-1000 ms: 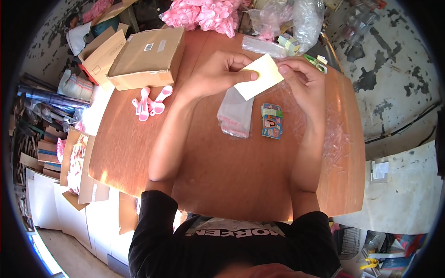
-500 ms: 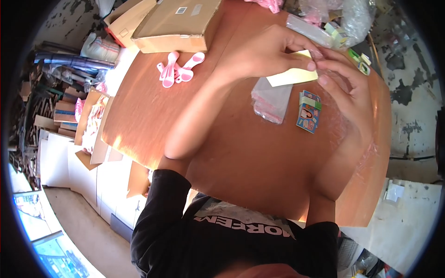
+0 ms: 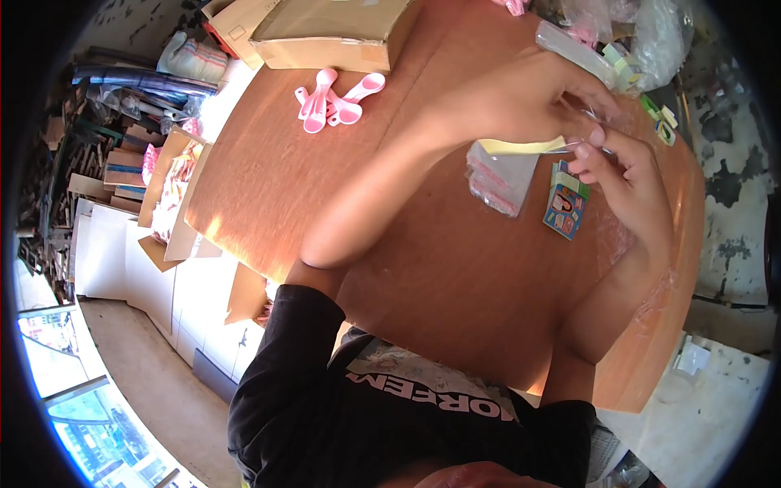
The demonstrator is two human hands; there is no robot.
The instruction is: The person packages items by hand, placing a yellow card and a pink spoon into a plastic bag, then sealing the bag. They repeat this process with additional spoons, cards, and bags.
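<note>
My left hand (image 3: 533, 98) is bent over a pale yellow card (image 3: 525, 147), fingers curled down onto it. The card shows almost edge-on, with a shiny clear plastic sleeve about it. At the card's right end, my right hand (image 3: 622, 167) pinches the clear plastic between thumb and fingers, close to my left fingertips. Below the hands lie a stack of clear plastic bags (image 3: 503, 180) with pinkish edges and a small pile of blue printed cards (image 3: 565, 207).
Pink plastic spoons (image 3: 329, 102) lie in a heap at the left, by a cardboard box (image 3: 333, 37). Plastic packaging (image 3: 663, 41) and green-and-white pieces (image 3: 661, 120) sit at the back right. An open carton (image 3: 172, 199) stands beyond the table's (image 3: 407, 268) left edge.
The yellow card has tipped from showing its face to nearly edge-on. My left hand has turned over it, and my right fingers have moved down to its right end. The view has shifted slightly.
</note>
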